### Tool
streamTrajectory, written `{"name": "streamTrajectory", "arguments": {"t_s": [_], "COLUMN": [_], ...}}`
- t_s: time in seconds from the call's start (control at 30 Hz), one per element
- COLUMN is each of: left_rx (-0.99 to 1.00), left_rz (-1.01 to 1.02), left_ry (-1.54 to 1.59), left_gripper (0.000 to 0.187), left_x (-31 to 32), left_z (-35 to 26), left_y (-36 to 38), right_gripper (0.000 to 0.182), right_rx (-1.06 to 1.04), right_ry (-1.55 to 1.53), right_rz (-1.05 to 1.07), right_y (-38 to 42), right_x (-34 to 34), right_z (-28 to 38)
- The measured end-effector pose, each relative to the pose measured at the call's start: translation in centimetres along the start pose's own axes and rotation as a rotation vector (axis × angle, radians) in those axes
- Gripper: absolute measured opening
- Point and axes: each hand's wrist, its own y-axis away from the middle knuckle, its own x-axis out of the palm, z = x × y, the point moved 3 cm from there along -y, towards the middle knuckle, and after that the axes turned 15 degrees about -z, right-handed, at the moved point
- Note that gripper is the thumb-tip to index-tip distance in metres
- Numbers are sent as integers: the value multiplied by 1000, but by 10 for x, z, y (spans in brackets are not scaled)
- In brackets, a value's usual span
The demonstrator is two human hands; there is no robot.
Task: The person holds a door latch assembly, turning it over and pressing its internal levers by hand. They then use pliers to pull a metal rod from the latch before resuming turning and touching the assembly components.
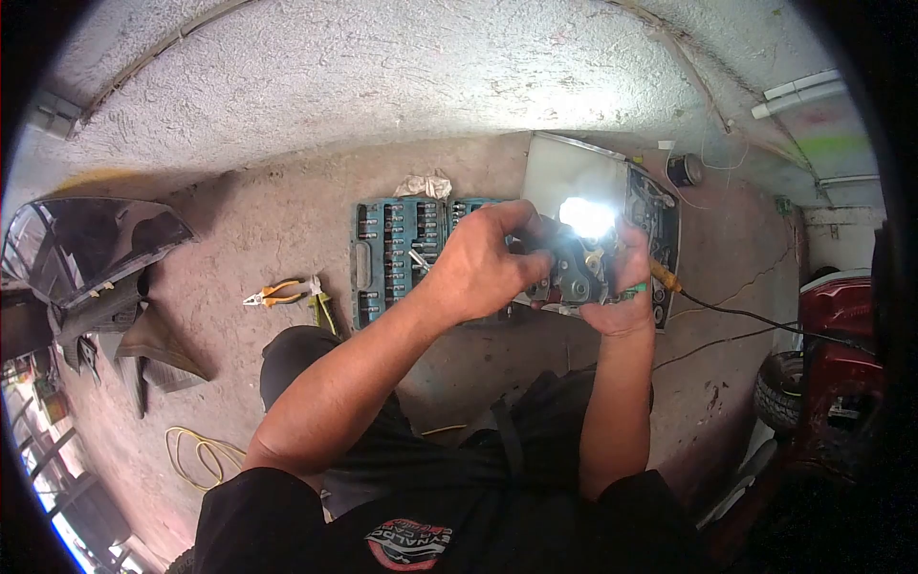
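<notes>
In front of my chest, both hands are at a dark metal mechanism point(579, 285) with round parts on its face. My left hand point(486, 258) is closed on its left side, thumb and fingers bent round the edge. On the right side my right hand point(626, 279) grips it, with a small green item near the palm. A very bright lamp point(587, 218) shines at the top of the mechanism and washes out detail there. Behind my left hand lies an open teal socket set point(397, 251) on the floor.
Orange-handled pliers point(279, 293) and green-handled cutters point(322, 304) lie left of the case. A pale panel point(564, 170) stands behind my hands. A black cable point(736, 316) runs right towards a red car part point(841, 316). A window frame point(96, 239) rests far left.
</notes>
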Motion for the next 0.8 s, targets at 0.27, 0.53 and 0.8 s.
{"name": "streamTrajectory", "arguments": {"t_s": [0.27,0.53,0.8], "left_rx": [107,97,-51], "left_rz": [-26,-85,1], "left_ry": [-38,-194,158], "left_gripper": [35,37,26], "left_x": [-3,-4,-13], "left_z": [-5,-1,-1], "left_y": [6,7,1], "right_gripper": [48,43,64], "right_rx": [9,67,100], "right_ry": [-128,-29,-128], "right_rz": [360,363,361], "right_y": [12,14,17], "right_x": [13,21,35], "right_z": [5,0,0]}}
